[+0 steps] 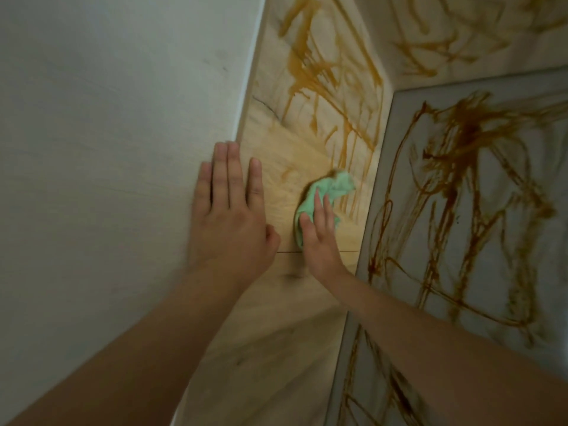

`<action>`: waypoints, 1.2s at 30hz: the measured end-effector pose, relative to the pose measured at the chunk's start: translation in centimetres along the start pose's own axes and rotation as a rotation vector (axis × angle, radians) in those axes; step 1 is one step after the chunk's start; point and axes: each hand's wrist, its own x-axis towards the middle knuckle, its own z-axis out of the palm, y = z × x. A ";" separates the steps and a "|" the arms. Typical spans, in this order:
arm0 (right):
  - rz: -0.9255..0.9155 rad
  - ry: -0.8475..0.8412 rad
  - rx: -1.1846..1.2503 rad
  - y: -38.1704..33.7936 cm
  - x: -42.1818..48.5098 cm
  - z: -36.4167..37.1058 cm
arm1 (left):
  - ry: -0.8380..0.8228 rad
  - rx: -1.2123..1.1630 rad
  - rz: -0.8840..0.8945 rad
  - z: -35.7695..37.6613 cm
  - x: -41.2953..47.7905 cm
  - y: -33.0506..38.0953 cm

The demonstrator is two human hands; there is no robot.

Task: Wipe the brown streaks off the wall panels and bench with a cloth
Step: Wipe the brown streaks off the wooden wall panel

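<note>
A crumpled green cloth [325, 196] lies against the light wooden wall panel [276, 167]. My right hand [319, 238] presses it flat onto the wood with straight fingers. My left hand [229, 210] rests flat, fingers straight, on the edge where the white wall meets the panel. Brown streaks [325, 87] run down the panel above and right of the cloth. The wood around and below the cloth looks mostly wiped. The grey bench surface [522, 241] on the right is covered in dark brown streaks [467, 139].
A plain white wall [107, 118] fills the left side. Another streaked wooden panel [445, 35] stands at the top right, behind the bench. A thin seam [289, 251] crosses the panel under my hands.
</note>
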 end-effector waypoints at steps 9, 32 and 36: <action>0.406 0.209 0.054 10.1 10.8 -5.6 | 0.042 0.030 0.013 1.6 0.2 -0.1; -0.605 0.084 -0.225 -7.4 8.0 -1.0 | 0.017 -0.072 0.019 0.4 0.4 -0.2; -0.316 0.231 -0.160 -4.5 12.8 -3.2 | 0.030 -0.086 0.019 1.1 0.4 -0.1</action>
